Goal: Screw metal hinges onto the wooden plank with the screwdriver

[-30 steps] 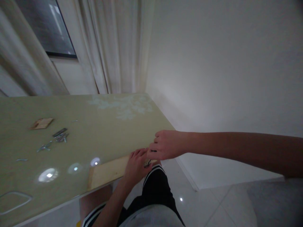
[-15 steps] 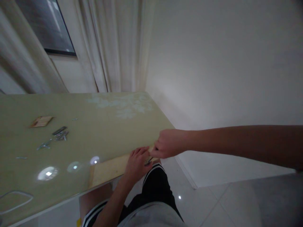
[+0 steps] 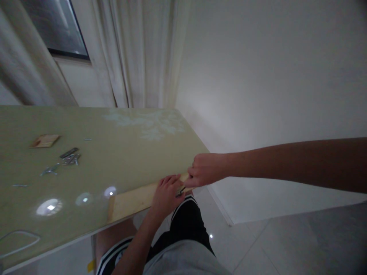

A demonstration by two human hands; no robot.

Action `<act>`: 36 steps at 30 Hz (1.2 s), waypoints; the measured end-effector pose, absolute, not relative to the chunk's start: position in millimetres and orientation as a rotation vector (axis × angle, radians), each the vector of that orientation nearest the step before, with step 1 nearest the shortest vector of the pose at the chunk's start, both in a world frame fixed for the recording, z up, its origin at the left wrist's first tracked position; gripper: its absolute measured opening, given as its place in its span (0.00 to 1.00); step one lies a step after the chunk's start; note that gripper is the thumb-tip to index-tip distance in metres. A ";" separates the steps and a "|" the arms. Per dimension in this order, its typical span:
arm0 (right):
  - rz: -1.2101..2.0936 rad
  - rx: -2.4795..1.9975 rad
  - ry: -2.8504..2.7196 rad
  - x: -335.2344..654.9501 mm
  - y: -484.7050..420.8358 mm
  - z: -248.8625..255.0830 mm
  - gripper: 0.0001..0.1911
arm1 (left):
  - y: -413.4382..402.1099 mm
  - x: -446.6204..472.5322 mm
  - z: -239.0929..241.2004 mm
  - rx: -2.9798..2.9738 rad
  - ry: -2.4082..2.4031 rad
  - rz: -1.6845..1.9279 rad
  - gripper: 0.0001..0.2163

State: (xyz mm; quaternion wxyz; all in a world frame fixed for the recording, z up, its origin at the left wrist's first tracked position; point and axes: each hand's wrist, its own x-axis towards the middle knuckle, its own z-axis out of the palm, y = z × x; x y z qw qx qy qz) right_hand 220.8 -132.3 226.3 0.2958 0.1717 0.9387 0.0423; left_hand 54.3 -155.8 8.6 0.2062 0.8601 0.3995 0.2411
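A long pale wooden board [image 3: 132, 202] lies along the near edge of the table. My left hand [image 3: 168, 194] rests across the board, fingers over its far side and thumb by the near side, gripping it. Close to that thumb sits a small metal fitting [image 3: 179, 191], partly covered. My right hand [image 3: 203, 170] is a closed fist just beyond it, over the board's right end. From the fist a thin dark shaft [image 3: 184, 188] points down to the fitting; the rest of this tool is hidden in the fingers.
On the shiny green table [image 3: 129, 156] lie a small wooden piece [image 3: 45, 141], several metal fittings and screws [image 3: 71, 158], and a loose screw [image 3: 20, 185]. A white loop [image 3: 20, 233] is at lower left. A wall [image 3: 258, 95] borders the right side.
The view has shifted slightly, and the table things appear a little higher and further left. My right forearm is raised a little. Both hands keep their places on the board.
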 end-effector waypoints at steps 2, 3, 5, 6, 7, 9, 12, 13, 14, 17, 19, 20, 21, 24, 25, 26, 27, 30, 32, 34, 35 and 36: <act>0.019 0.918 2.273 214.6 -131.1 225.7 0.15 | -156.5 54.8 8.5 2.396 1.123 0.680 0.12; -0.045 1.094 2.156 212.3 -130.3 225.5 0.19 | -156.8 55.0 8.4 2.396 1.123 0.682 0.13; -0.109 1.252 2.043 210.6 -128.6 225.0 0.24 | -157.1 55.6 8.0 2.391 1.124 0.684 0.13; -0.092 1.225 2.075 211.4 -127.7 224.6 0.24 | -157.1 55.8 7.7 2.389 1.123 0.687 0.13; -0.050 1.128 2.163 213.2 -126.9 224.1 0.22 | -157.0 56.1 7.4 2.388 1.122 0.692 0.13; 0.017 0.744 2.380 218.7 -125.7 222.3 0.17 | -156.6 56.7 6.5 2.389 1.117 0.702 0.12; 0.001 0.250 2.508 225.2 -125.9 218.1 0.17 | -156.0 57.2 4.8 2.394 1.111 0.705 0.13; -0.005 0.284 2.503 225.6 -126.5 216.7 0.17 | -155.9 57.2 4.4 2.395 1.110 0.706 0.14; -0.006 0.431 2.478 225.0 -127.2 215.4 0.14 | -156.0 57.2 4.1 2.396 1.109 0.707 0.14; -0.108 1.073 2.250 219.6 -129.9 212.9 0.10 | -156.5 57.0 3.9 2.393 1.104 0.720 0.14; -0.204 1.286 2.108 216.5 -132.3 212.3 0.17 | -156.8 56.9 3.8 2.390 1.102 0.729 0.13; -0.204 1.304 2.095 215.8 -133.8 212.2 0.18 | -156.9 56.9 3.7 2.389 1.103 0.734 0.13; -0.169 1.265 2.129 215.9 -135.6 212.2 0.19 | -156.9 57.0 3.5 2.390 1.105 0.738 0.13; -0.024 0.781 2.412 218.8 -140.9 212.1 0.13 | -156.6 56.9 3.1 2.398 1.111 0.729 0.13; -0.007 0.544 2.495 220.2 -142.0 212.0 0.11 | -156.6 56.9 3.3 2.400 1.110 0.720 0.13; -0.004 0.338 2.545 221.5 -142.5 211.8 0.13 | -156.6 56.8 3.6 2.402 1.107 0.710 0.13; -0.007 0.209 2.566 222.7 -142.5 211.3 0.16 | -156.7 56.7 4.1 2.402 1.104 0.703 0.13; -0.042 0.445 2.545 224.7 -140.3 208.3 0.13 | -157.5 56.8 5.7 2.393 1.107 0.710 0.13; -0.135 0.936 2.428 224.3 -138.4 205.4 0.08 | -158.0 57.2 6.1 2.384 1.113 0.721 0.11; -0.249 1.313 2.260 223.0 -136.2 203.4 0.10 | -158.2 57.6 5.8 2.378 1.109 0.722 0.11; -0.285 1.387 2.205 222.4 -135.1 203.3 0.11 | -158.1 57.7 5.4 2.374 1.109 0.724 0.10; -0.292 1.383 2.188 222.0 -133.8 204.0 0.13 | -157.8 57.7 4.9 2.370 1.109 0.727 0.10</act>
